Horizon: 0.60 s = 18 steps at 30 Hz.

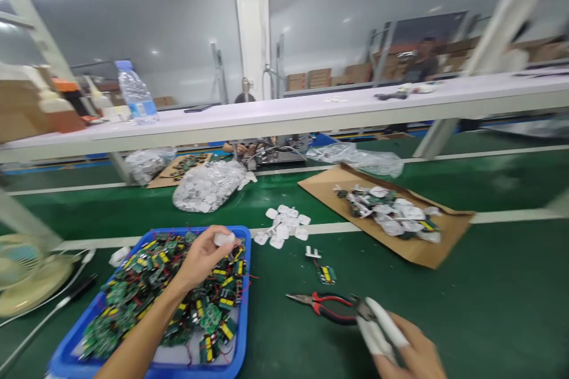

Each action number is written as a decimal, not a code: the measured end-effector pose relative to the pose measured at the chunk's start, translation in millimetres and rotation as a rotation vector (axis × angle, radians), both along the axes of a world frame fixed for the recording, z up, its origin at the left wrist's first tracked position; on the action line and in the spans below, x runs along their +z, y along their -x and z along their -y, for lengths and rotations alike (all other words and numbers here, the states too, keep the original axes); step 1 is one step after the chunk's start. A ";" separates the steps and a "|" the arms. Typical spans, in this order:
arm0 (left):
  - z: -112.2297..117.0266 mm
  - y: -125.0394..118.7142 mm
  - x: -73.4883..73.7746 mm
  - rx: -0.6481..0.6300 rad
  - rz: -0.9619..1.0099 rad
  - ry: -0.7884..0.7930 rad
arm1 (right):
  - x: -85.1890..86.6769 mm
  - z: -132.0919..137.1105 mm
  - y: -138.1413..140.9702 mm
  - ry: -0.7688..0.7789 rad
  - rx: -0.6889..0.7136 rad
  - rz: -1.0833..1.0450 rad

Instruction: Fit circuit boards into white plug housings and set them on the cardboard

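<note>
Left hand (202,257) has 1 white piece (224,239) pinched right at the fingertips, over the blue tray's (245,308) circuit boards (151,290). Right hand's (413,349) fingers are wrapped around white-handled cutters (373,339), by the red-black pliers (316,303).

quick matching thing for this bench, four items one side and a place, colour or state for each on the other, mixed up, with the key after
Things
1. needle-nose pliers
2. white-handled cutters
3. blue tray
4. plastic bottle

Places, colours, states
A. full of circuit boards
B. on the raised shelf
C. red and black handles, lying on the green work surface
D. held in the right hand

Right pairs: 1-C, 2-D, 3-A, 4-B
</note>
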<state>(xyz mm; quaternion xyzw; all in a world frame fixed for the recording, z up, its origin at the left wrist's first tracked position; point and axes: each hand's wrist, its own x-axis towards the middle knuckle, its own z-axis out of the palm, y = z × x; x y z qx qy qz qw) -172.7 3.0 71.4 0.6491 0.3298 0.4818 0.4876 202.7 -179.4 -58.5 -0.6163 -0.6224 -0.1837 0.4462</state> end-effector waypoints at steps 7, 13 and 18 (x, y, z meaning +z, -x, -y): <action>43.5 -15.0 -13.1 -0.048 0.247 0.383 | 72.2 -41.8 93.4 0.025 0.312 -0.162; 70.3 -14.4 -21.2 0.027 0.145 0.449 | 91.2 -45.0 130.1 0.040 0.368 -0.025; 86.7 -17.8 -15.3 0.042 0.067 0.384 | 105.9 -55.3 145.7 0.024 0.251 0.249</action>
